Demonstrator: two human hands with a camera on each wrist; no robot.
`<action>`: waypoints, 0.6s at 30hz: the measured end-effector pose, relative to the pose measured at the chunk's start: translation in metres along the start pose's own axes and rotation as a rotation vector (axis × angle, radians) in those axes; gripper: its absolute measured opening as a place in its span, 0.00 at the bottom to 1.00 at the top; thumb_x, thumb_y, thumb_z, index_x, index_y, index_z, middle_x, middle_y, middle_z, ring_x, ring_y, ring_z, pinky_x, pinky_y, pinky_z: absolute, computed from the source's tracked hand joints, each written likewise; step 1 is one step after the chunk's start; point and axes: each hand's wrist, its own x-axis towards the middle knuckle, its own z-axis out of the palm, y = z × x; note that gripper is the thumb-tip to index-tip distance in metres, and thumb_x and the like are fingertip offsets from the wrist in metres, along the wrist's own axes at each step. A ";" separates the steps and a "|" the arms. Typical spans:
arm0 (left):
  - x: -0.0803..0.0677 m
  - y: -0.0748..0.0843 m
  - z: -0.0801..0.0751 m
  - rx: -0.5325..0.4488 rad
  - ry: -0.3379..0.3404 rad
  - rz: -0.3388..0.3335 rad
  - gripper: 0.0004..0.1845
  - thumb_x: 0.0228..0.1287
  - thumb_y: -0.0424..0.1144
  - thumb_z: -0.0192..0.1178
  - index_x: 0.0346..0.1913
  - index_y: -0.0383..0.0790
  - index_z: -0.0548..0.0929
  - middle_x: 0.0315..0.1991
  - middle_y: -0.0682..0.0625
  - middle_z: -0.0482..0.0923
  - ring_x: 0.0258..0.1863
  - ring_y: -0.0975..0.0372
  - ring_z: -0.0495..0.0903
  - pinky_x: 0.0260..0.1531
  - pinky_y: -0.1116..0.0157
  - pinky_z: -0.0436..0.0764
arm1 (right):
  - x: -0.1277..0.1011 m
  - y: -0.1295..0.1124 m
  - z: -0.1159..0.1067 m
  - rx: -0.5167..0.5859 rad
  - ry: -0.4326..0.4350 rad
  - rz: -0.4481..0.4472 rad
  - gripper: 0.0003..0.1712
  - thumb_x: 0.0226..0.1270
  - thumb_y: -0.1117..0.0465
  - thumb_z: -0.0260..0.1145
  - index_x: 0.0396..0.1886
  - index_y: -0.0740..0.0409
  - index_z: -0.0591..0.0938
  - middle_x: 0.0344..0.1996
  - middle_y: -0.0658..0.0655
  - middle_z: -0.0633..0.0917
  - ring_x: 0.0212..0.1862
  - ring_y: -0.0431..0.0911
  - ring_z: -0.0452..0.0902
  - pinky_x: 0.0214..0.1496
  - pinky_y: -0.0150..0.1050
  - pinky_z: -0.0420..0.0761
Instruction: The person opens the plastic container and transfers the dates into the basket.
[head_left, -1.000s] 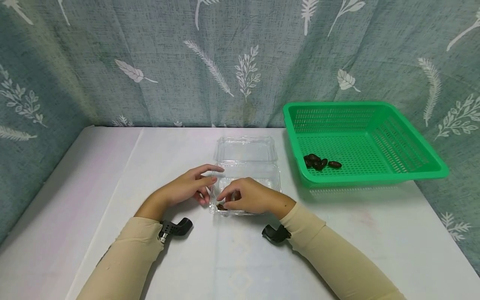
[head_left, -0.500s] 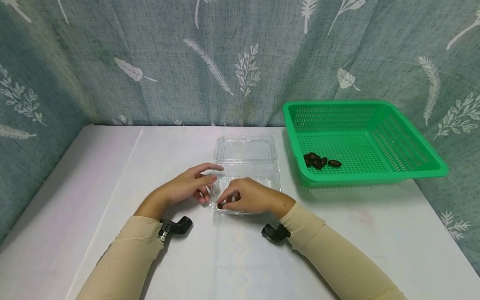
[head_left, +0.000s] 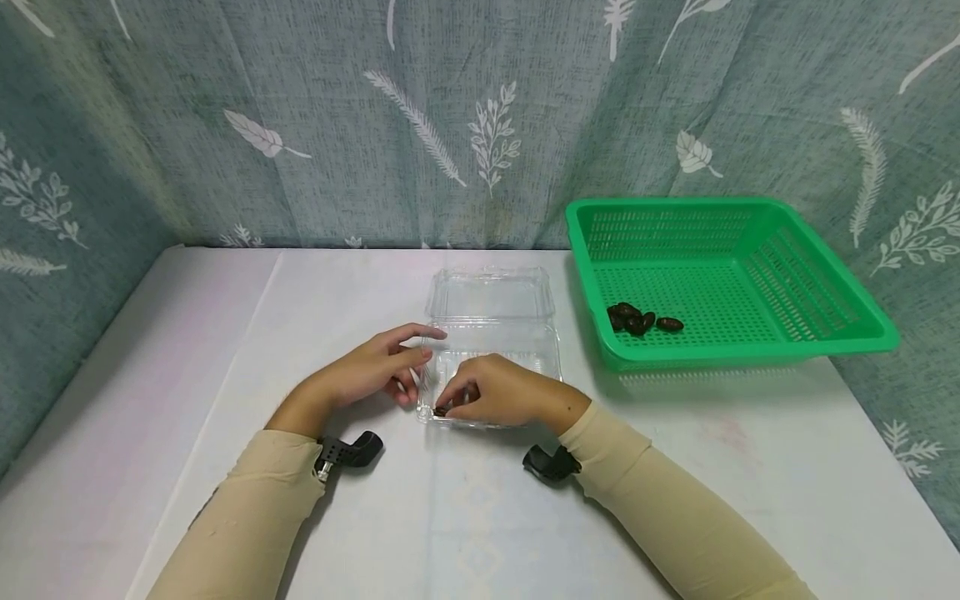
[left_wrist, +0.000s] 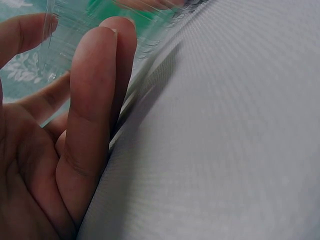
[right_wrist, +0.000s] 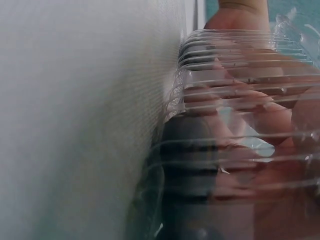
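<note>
A clear plastic clamshell box [head_left: 553,354] lies on the white table, its lid [head_left: 491,296] folded back away from me. Inside the box's front left corner, my right hand [head_left: 498,393] pinches a dark brown date [head_left: 440,412] between thumb and fingertips. Through the ribbed wall in the right wrist view, a dark oval form [right_wrist: 187,160] shows at the box floor, blurred. My left hand [head_left: 367,368] rests against the box's left side, fingers loosely bent. In the left wrist view, its fingers [left_wrist: 90,90] lie beside the clear wall [left_wrist: 62,42].
A green plastic basket [head_left: 750,357] stands at the back right, just beyond the box. Several loose dates [head_left: 636,320] lie in its near left corner. Behind the table [head_left: 480,517] hangs a patterned green curtain [head_left: 315,183]. Each wrist carries a black camera mount.
The right fingertips have drawn in a little around the date, which stays in the box's front left corner. The left hand has kept its place.
</note>
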 end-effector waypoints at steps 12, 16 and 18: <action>0.001 0.002 -0.001 0.001 -0.014 0.001 0.25 0.77 0.49 0.53 0.72 0.49 0.67 0.40 0.42 0.74 0.25 0.59 0.83 0.29 0.63 0.86 | 0.000 -0.002 -0.002 0.049 -0.005 0.043 0.04 0.63 0.66 0.71 0.36 0.53 0.89 0.30 0.47 0.87 0.29 0.32 0.75 0.34 0.26 0.76; 0.000 0.003 -0.001 -0.004 -0.012 -0.005 0.26 0.77 0.49 0.53 0.72 0.48 0.66 0.40 0.43 0.73 0.25 0.59 0.83 0.29 0.63 0.86 | 0.000 0.000 -0.001 0.073 -0.003 0.040 0.04 0.63 0.66 0.72 0.35 0.53 0.89 0.29 0.46 0.87 0.29 0.32 0.75 0.34 0.26 0.76; 0.000 0.002 -0.001 -0.006 -0.014 -0.007 0.26 0.77 0.49 0.53 0.72 0.48 0.66 0.40 0.44 0.73 0.26 0.59 0.83 0.29 0.63 0.86 | 0.000 0.001 0.000 0.080 0.002 0.037 0.04 0.63 0.66 0.71 0.35 0.53 0.88 0.30 0.46 0.87 0.29 0.32 0.76 0.35 0.26 0.77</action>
